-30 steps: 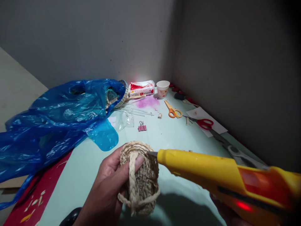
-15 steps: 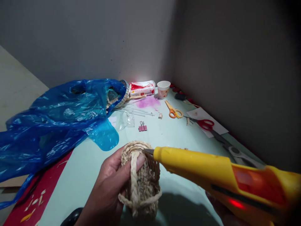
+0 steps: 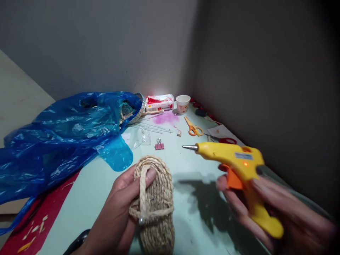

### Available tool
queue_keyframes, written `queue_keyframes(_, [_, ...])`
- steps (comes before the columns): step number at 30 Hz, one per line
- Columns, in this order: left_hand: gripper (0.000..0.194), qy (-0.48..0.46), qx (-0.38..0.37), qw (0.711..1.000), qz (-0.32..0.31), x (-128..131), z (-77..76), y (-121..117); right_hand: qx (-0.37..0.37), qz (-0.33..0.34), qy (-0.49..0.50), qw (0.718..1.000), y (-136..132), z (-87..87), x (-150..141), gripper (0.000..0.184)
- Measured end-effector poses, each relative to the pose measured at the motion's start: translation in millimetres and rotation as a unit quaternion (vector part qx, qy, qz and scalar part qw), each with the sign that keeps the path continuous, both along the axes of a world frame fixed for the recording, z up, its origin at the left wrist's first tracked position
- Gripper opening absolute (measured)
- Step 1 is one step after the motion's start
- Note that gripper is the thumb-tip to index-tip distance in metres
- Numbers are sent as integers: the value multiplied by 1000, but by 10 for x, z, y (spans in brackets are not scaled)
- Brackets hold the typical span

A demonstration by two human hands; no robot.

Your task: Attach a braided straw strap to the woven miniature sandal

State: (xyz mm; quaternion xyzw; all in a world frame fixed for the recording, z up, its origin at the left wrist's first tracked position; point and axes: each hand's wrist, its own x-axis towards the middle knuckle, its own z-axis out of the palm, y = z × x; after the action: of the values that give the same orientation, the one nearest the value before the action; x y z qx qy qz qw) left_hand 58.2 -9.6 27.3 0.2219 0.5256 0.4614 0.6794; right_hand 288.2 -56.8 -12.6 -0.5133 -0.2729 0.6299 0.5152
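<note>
My left hand point(image 3: 120, 203) grips a small woven straw sandal point(image 3: 159, 187), its thumb pressing a braided strap point(image 3: 142, 187) against the sole near the rounded end. A second braid crosses the sole, and a pearl-like bead point(image 3: 141, 221) sits where the two braids meet. In my right hand point(image 3: 268, 205) is a yellow hot glue gun point(image 3: 225, 152) with an orange trigger and a lit orange lamp. Its metal nozzle points left, above the table and apart from the sandal. My fingers wrap the handle, close to the trigger.
A blue plastic bag point(image 3: 61, 134) with woven pieces inside lies at the left. Farther back are a pink binder clip point(image 3: 159, 145), orange-handled scissors point(image 3: 193, 127), red-handled scissors point(image 3: 225, 140), a paper cup point(image 3: 183, 105) and a red-and-white packet point(image 3: 159, 102). Grey walls rise behind and at right.
The glue gun's nozzle has left the sandal's rounded end. My right hand has drawn the gun away to the right and farther from the camera. The sandal has turned, showing more of its sole.
</note>
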Motion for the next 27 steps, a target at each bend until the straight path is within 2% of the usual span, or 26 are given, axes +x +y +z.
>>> queue_keyframes(3, [12,-4,13,1000,-14,-31,-38,33,-29,-9,44,999,222,-96,25,32])
queue_keyframes(6, [11,3,26,999,-27,-50,-69,66,-51,-6,21,998,324,-226,87,28])
queue_keyframes(10, [17,-3,40,999,-37,-49,-102,87,-1,52,-72,996,374,-311,177,35])
queue_keyframes(13, [23,-6,51,997,-49,-48,-113,73,25,128,-183,974,406,-303,240,40])
queue_keyframes(14, [22,-4,52,997,-54,-49,-111,65,45,141,-260,954,409,-292,259,41])
queue_keyframes(15, [21,-2,52,997,-60,-50,-107,55,68,142,-361,919,405,-279,275,42])
queue_keyframes(16, [19,0,52,996,-67,-51,-101,47,93,136,-472,866,395,-262,287,42])
queue_keyframes(18, [15,5,53,995,-81,-51,-84,32,127,105,-674,720,359,-218,283,41])
queue_keyframes(19, [15,7,54,995,-85,-48,-76,25,135,92,-738,655,340,-186,261,39])
queue_keyframes(20, [14,11,55,995,-87,-45,-69,19,151,82,-771,613,324,-145,220,37])
queue_keyframes(21, [15,15,54,994,-88,-40,-64,13,180,74,-777,598,314,-95,160,33])
queue_keyframes(22, [15,19,54,994,-89,-34,-61,7,221,75,-758,609,313,-37,82,31])
queue_keyframes(23, [16,23,53,994,-91,-27,-59,0,268,84,-714,641,321,27,-11,28])
queue_keyframes(24, [17,28,52,994,-93,-20,-60,-7,311,99,-649,687,338,92,-112,25])
queue_keyframes(25, [18,32,50,994,-94,-13,-61,-14,332,128,-581,732,361,154,-215,20])
queue_keyframes(27, [19,36,50,993,-98,0,-66,-24,335,159,-488,790,418,246,-402,14])
